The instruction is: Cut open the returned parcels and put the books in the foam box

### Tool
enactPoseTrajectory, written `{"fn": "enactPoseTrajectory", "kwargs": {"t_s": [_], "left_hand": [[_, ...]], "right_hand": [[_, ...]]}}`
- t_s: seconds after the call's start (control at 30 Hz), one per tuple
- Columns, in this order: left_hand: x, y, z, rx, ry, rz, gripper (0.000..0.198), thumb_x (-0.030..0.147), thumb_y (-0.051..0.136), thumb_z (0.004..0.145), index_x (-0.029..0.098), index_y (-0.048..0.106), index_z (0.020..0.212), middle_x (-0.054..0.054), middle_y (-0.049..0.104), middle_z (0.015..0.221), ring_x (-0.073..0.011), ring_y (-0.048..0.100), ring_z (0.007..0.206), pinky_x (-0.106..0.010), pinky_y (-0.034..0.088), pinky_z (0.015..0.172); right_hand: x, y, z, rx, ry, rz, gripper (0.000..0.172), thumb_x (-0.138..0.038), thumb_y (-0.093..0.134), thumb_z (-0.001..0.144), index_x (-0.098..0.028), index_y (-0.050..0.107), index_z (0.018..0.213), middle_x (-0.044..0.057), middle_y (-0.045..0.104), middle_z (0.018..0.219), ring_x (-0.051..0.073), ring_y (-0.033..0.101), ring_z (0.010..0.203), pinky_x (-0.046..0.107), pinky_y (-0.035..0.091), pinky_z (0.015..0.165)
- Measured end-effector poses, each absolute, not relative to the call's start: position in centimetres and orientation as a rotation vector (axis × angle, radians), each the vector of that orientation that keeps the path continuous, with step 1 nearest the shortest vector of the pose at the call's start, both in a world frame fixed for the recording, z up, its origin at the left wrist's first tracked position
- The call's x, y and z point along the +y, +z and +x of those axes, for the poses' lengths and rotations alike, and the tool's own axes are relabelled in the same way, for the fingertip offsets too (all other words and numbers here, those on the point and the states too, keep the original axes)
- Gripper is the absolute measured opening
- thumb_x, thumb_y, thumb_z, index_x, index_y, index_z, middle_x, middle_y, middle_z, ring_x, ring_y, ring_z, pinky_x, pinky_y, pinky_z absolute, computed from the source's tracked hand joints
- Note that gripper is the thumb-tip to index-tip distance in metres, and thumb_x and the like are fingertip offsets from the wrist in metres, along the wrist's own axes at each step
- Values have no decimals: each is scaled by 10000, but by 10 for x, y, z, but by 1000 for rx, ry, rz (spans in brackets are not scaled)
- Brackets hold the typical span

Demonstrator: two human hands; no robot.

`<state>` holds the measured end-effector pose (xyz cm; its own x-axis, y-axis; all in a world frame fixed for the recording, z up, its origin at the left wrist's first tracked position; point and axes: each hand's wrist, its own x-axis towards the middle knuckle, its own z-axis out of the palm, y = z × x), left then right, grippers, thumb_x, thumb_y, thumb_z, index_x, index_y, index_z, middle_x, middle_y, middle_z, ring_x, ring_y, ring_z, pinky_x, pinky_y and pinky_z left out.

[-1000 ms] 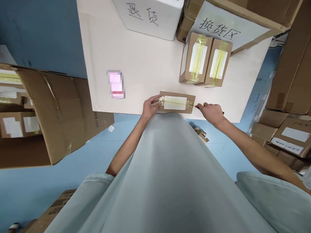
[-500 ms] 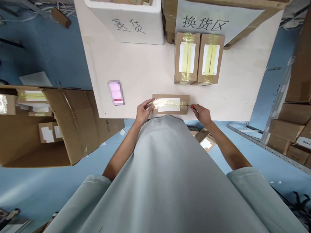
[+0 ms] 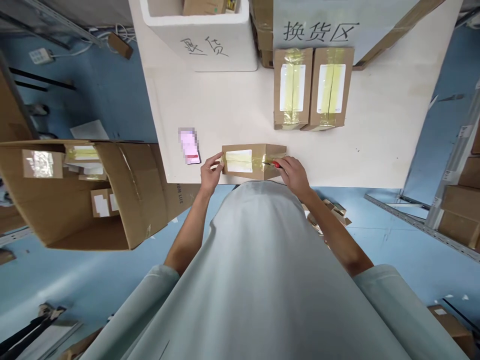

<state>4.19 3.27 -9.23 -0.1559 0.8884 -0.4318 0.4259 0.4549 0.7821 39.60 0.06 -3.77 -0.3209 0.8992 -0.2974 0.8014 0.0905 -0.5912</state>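
Note:
A taped cardboard box (image 3: pixel 245 174) with a white label lies near the front edge of the table, tilted so that its right end face shows. My left hand (image 3: pixel 212 172) grips the box's left end between thumb and fingers. In my right hand (image 3: pixel 294 175) is a small red-handled cutter (image 3: pixel 276 164), mostly covered by the fingers. Its thin dark tip meets the clear tape near the edge between the box's top and right end.
Two taped boxes (image 3: pixel 293 114) stand side by side behind, before a large carton (image 3: pixel 315 12) with a handwritten sign. A white foam bin (image 3: pixel 225 57) is at back left. A phone (image 3: pixel 189 145) lies left of my hand. A big open carton (image 3: pixel 131 200) stands at left.
The box has tipped, and its right end face now shows. My right hand and the cutter have moved left, from the box's right end onto its taped edge. The view has shifted slightly.

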Motion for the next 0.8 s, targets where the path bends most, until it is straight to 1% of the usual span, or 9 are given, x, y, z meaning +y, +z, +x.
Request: {"fn": "enactPoseTrajectory", "kwargs": {"t_s": [0.1,0.17,0.3,0.37,0.43,0.53,0.63,0.73,0.8], "left_hand": [[35,-98,26,1830,546,1210,469,461,763,956,261,806,1377,-121,730,1321,-237,736,1058,-413,641,1034],[36,-104,17,1813,523,1202,468,420,748,966,249,794,1399,-108,716,1222,-221,720,982,-410,638,1014],[37,-116,3,1739,464,1160,540,394,747,951,214,746,1460,-117,697,1222,-224,716,944,-435,634,1005],[36,-118,-1,1725,421,1147,565,362,741,938,199,730,1479,-129,694,1241,-230,722,954,-448,632,1012],[34,-114,-3,1728,390,1139,590,317,726,921,191,713,1498,-149,702,1274,-237,726,971,-458,634,1015],[30,-95,-3,1698,455,1181,640,274,696,912,218,672,1550,-168,697,1413,-242,735,1049,-432,648,993],[26,-68,-3,1594,577,1257,668,246,658,934,274,636,1602,-143,650,1555,-254,733,1198,-386,656,983],[27,-52,-1,1516,599,1271,689,205,618,951,284,613,1635,-132,636,1585,-266,720,1288,-381,654,1012],[29,-51,3,1485,578,1263,689,184,599,954,268,610,1638,-138,644,1572,-272,722,1294,-379,656,1002]], "right_hand": [[13,-12,368,-2278,1033,-1691,492,-314,346,1189,-258,691,1535,138,730,1305,304,636,1212,401,470,1085],[20,2,352,-2317,1060,-1645,479,-303,363,1186,-263,705,1519,133,742,1282,300,645,1182,400,470,1077],[21,13,341,-2108,1076,-1786,463,-365,353,1197,-256,717,1461,133,761,1340,289,685,1177,386,500,1055],[17,11,345,-1863,1065,-1942,499,-447,313,1205,-238,697,1446,138,770,1345,284,713,1158,377,532,1012],[12,9,348,-1674,1126,-2019,552,-541,279,1200,-235,667,1447,128,791,1290,278,742,1089,365,562,931],[7,10,341,-1553,1279,-2016,580,-635,298,1173,-253,655,1425,103,814,1218,268,755,987,354,574,854],[9,18,319,-1496,1373,-1961,544,-649,362,1150,-259,671,1371,97,825,1215,264,756,988,345,574,856],[12,30,298,-1479,1376,-1984,532,-650,375,1141,-261,684,1330,85,827,1149,253,733,935,325,555,803],[13,36,290,-1480,1311,-2039,535,-660,383,1139,-261,698,1305,68,811,1060,238,692,852,316,530,767]]}}
